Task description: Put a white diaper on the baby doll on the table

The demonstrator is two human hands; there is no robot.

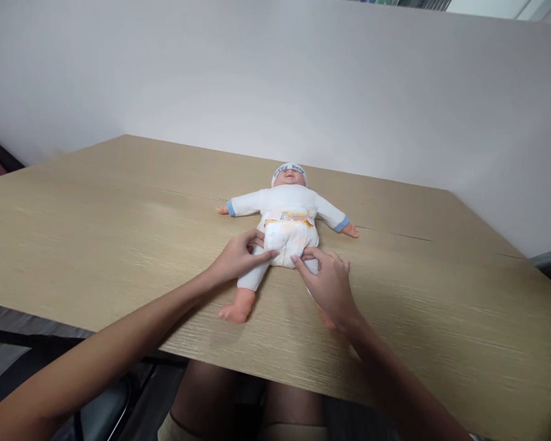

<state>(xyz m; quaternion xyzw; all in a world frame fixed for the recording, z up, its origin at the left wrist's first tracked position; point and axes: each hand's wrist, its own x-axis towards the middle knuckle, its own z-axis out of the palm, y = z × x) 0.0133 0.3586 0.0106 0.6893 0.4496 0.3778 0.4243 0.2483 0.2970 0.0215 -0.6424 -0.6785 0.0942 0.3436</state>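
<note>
A baby doll (288, 198) in white clothes with blue cuffs lies on its back, arms spread, its head away from me. Around its hips is a white diaper (284, 237) with an orange printed band at the waist. My left hand (237, 258) grips the diaper's edge by the doll's leg on the left, the thumb lying on the front. On the other side, my right hand (333, 283) pinches the opposite leg edge between thumb and fingers. That hand partly covers the doll's leg on the right. The other bare foot (237, 307) shows fully.
The doll rests on a wide wooden table (119, 233) with thin seams across its top. Behind it stands a plain white wall (257, 79). Below the near edge are my legs (204, 398) and part of a chair (103, 410) at the left.
</note>
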